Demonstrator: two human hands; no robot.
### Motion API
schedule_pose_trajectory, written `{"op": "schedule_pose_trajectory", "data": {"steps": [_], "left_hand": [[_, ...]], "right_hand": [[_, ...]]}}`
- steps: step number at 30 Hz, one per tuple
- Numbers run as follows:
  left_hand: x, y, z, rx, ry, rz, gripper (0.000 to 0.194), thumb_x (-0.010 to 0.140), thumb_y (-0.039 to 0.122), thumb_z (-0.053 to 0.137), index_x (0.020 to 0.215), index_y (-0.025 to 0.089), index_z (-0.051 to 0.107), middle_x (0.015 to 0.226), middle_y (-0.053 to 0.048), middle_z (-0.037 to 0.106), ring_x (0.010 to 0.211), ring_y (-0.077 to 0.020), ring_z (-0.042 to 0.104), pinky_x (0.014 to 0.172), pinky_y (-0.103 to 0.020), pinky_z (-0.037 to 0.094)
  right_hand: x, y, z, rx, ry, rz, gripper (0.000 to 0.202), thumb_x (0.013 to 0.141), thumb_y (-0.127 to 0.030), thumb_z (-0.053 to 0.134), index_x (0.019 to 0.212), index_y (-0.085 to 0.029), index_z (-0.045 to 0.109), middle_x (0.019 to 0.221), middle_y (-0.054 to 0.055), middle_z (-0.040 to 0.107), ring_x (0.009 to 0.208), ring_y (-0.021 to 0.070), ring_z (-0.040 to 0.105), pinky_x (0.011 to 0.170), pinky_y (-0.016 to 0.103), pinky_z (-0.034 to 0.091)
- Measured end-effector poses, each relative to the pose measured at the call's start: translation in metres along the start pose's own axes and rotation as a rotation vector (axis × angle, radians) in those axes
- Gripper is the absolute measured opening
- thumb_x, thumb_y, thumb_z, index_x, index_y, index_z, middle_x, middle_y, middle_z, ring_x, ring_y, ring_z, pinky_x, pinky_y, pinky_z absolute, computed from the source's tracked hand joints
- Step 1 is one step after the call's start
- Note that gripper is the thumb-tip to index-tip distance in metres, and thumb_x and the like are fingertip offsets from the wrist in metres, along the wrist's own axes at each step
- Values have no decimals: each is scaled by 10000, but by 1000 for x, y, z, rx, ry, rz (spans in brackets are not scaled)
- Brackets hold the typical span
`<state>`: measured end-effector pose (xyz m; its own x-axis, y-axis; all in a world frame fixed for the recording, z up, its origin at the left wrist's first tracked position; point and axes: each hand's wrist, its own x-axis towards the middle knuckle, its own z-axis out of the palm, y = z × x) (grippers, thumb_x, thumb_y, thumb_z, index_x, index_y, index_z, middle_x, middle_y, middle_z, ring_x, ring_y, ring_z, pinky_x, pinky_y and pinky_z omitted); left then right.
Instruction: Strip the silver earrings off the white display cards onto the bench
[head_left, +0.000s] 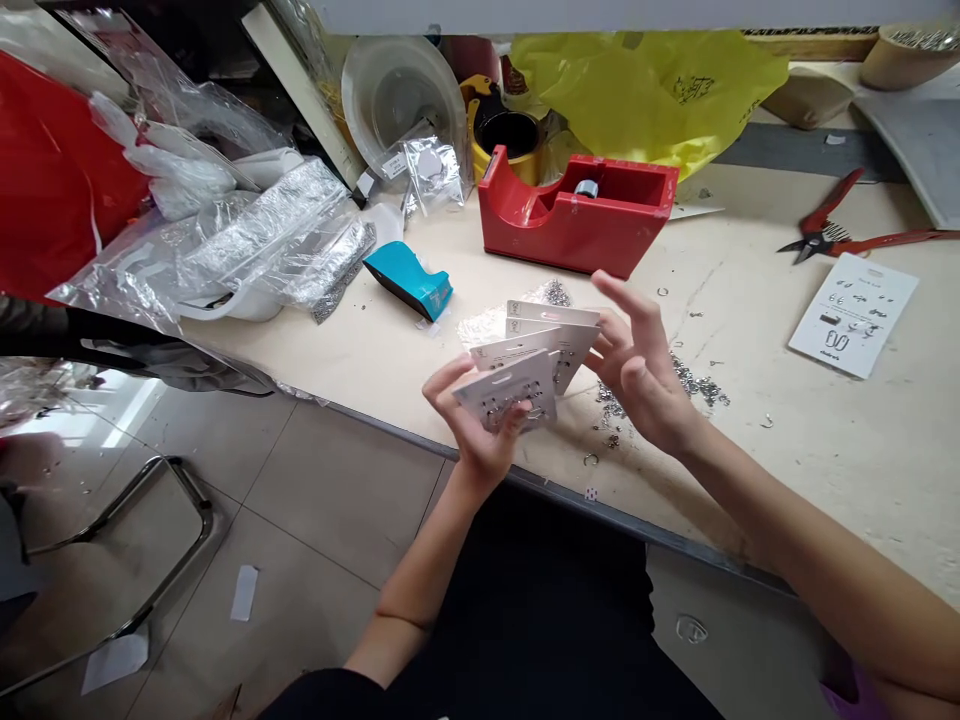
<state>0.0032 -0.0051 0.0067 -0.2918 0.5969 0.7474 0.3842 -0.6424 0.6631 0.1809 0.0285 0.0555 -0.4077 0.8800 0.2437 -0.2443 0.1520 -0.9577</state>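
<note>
Several white earring cards [506, 385] are fanned out in my left hand [484, 430], its thumb pressed on the front card near small metal pieces. My right hand [645, 380] is raised just right of the fan, index finger and thumb spread apart; its other fingers are beside the rear cards, and whether they touch them is unclear. Behind the cards lies a clear bag [487, 322] with small metal bits. Loose metal pieces [697, 385] are scattered on the table under and beyond my right hand.
A red tape dispenser [577, 220] and a small teal dispenser [411, 280] stand behind my hands. Red-handled pliers [821, 235] and another card [853, 315] lie at right. Plastic bags [255, 230] pile up at left. The table's front edge [390, 428] runs close by.
</note>
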Motion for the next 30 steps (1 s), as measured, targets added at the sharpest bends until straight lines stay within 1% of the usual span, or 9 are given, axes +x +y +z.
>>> {"op": "schedule_pose_trajectory", "data": {"steps": [3,6,8,11,14,17,20,26,30], "left_hand": [[2,-12,4,-102,-103,-60,739,813,515,738,1397,338,321,1424,-108,468,1325,-234,521,1065,-439,511],[2,-15,2,-266,-322,-177,965,797,578,727,1509,352,116,1429,-156,477,1273,-242,580,979,-406,569],[1,-15,-2,-213,-412,-171,1025,752,597,758,1524,326,140,1483,-178,413,1353,-267,513,1025,-418,546],[1,-11,-8,-26,-337,-36,916,726,553,804,1456,278,323,1456,-159,393,1385,-268,441,1086,-436,497],[-3,-5,-10,10,-209,19,664,745,437,825,1267,242,466,1263,-102,478,1208,-194,530,970,-321,541],[-9,0,-10,-58,-189,23,546,766,336,809,1163,246,445,1154,-60,517,1122,-162,570,924,-295,551],[-13,1,-12,-56,-164,37,530,749,296,817,1127,244,448,1197,-67,515,1179,-177,551,982,-335,531],[-10,4,-12,-94,-165,27,471,765,242,801,1095,227,465,1020,-24,555,957,-139,611,818,-271,550],[-7,6,-9,-126,-189,3,414,822,226,746,1095,229,435,1055,-50,605,1012,-161,633,844,-315,564]], "right_hand": [[-1,2,2,-63,-30,32,819,832,-591,696,1519,-425,281,1471,48,500,1334,287,522,1111,502,464],[-2,4,7,-152,-74,84,813,753,-508,811,1431,-349,391,1510,79,429,1341,283,505,1145,470,432],[-3,6,10,-183,-51,74,732,755,-464,822,1358,-324,433,1455,87,457,1301,265,528,1130,451,443],[-5,11,14,-203,1,25,593,825,-461,754,1311,-297,458,1347,89,511,1255,252,545,1111,448,446],[-5,13,14,-169,-25,11,572,857,-522,695,1319,-280,460,1335,97,528,1237,255,561,1053,426,484],[-4,11,14,-144,-26,1,482,939,-584,537,1298,-269,480,1238,88,606,1094,228,635,903,377,551],[0,8,14,-196,20,-50,376,990,-547,455,1165,-243,589,1134,73,653,1052,209,650,913,359,540],[5,9,15,-289,62,-120,340,1005,-481,466,988,-212,674,1037,82,700,1009,216,669,907,373,523],[5,11,15,-356,95,-154,199,966,-383,568,987,-214,672,979,74,703,933,215,655,832,352,507]]}}
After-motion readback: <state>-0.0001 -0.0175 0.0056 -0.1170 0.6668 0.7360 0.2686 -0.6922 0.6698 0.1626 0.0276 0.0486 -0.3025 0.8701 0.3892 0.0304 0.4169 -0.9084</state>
